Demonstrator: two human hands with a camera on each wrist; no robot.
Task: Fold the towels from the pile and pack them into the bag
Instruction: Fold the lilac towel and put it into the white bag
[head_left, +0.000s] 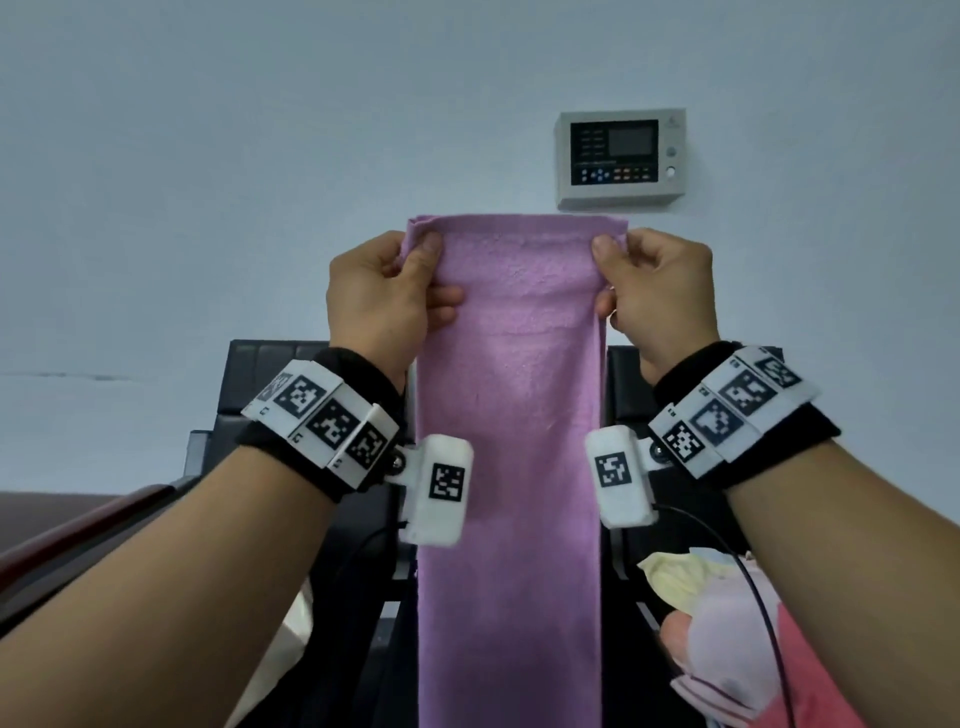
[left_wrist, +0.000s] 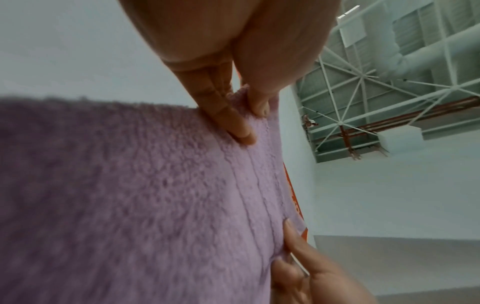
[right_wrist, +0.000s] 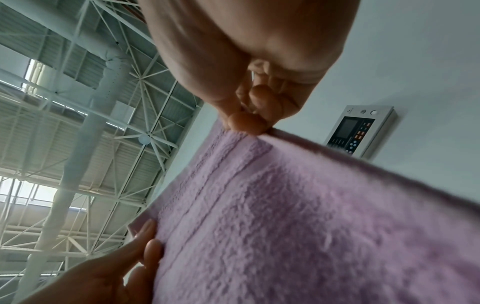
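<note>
The person holds a purple towel (head_left: 511, 415) up in front of the pale wall (head_left: 208, 156), and it hangs straight down between the two forearms as a long narrow strip. The left hand (head_left: 382, 296) pinches the top left corner, thumb on the near face and fingers curled behind. The right hand (head_left: 660, 293) pinches the top right corner the same way, so each grip is closed on the cloth and the top edge is stretched level between them. Both wrists wear black bands with white marker blocks.

Low on the right lies a pile of towels (head_left: 727, 623) in pale yellow, pink and white. Behind the hanging towel stand black chairs (head_left: 631, 384). A control panel (head_left: 621, 156) is fixed to the wall just above the towel's top edge.
</note>
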